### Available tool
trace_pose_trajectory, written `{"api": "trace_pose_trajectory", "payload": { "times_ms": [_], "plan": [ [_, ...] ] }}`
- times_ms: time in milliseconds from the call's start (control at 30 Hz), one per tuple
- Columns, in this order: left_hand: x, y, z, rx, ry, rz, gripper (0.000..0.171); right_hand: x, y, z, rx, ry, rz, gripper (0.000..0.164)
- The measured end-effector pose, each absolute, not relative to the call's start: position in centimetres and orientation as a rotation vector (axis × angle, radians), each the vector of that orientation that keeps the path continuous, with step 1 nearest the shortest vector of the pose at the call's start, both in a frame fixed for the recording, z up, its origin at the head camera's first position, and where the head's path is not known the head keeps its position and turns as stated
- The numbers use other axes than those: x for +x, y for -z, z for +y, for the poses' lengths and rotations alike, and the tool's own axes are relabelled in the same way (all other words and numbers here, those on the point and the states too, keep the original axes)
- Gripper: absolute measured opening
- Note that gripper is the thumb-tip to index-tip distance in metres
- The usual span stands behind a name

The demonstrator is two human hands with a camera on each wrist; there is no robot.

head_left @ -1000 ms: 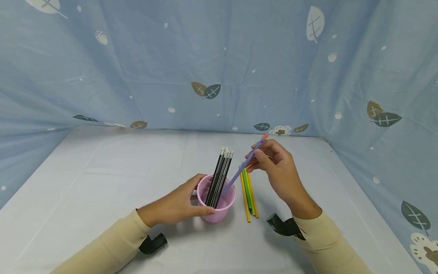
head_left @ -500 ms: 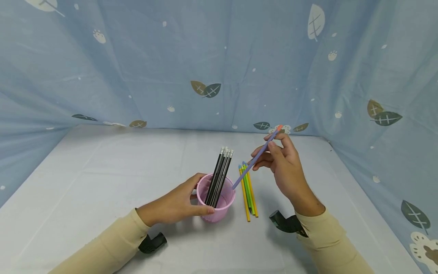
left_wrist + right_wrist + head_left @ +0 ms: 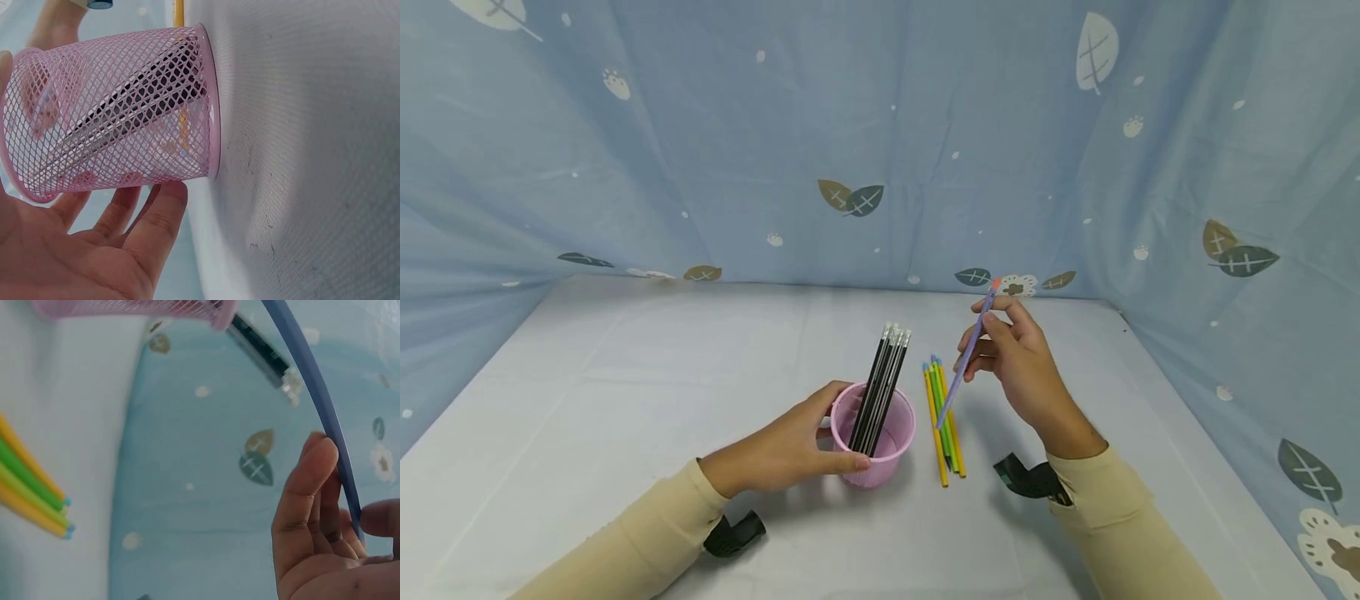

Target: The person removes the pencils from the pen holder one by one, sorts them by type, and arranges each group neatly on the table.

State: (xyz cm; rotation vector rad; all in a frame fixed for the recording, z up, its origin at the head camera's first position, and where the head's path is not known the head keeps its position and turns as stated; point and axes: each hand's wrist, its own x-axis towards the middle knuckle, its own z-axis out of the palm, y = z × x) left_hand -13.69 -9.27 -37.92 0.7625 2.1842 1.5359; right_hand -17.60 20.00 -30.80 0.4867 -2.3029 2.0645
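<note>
My left hand (image 3: 790, 442) grips a pink mesh pencil cup (image 3: 868, 477) from its left side, the thumb lying along the near rim. Several black pencils (image 3: 880, 392) with white erasers lean together in the cup, points down. My right hand (image 3: 1021, 362) pinches a purple pencil (image 3: 964, 367) near its orange end, to the right of the cup. Its lower end points down over a small bundle of yellow and green pencils (image 3: 942, 421) on the table. In the right wrist view the purple pencil (image 3: 315, 394) runs up from between thumb and fingers.
A white cloth covers the table (image 3: 700, 350). Behind it hangs a blue curtain (image 3: 722, 125) with printed leaves. A dark strap mount (image 3: 1026, 479) sits under the right wrist, another mount (image 3: 734, 534) under the left.
The purple pencil has come out of the cup and moved right with my right hand, its lower end now over the loose pencils. My left hand and the cup stay put.
</note>
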Motion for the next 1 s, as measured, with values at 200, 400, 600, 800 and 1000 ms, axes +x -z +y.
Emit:
{"api": "trace_pose_trajectory", "payload": {
  "times_ms": [200, 400, 600, 800, 1000],
  "plan": [
    [-13.7, 38.0, -9.3, 0.768, -1.54, 2.18, 0.081, -19.0, 32.2, 20.6, 0.374, -2.031, -2.456, 0.021],
    [-13.8, 38.0, -9.3, 0.767, -1.539, 2.19, 0.079, -20.4, 33.8, 21.2, 0.338, -2.006, -2.556, 0.027],
    [-13.8, 38.0, -9.4, 0.765, -1.529, 2.2, 0.079, -21.3, 35.0, 21.7, 0.321, -1.991, -2.632, 0.032],
    [-13.8, 38.1, -9.3, 0.778, -1.543, 2.183, 0.079, -21.7, 35.5, 22.0, 0.295, -1.953, -2.725, 0.04],
    [-13.8, 38.1, -9.3, 0.776, -1.545, 2.183, 0.08, -22.0, 35.9, 22.3, 0.272, -1.909, -2.831, 0.044]
  ]
}}
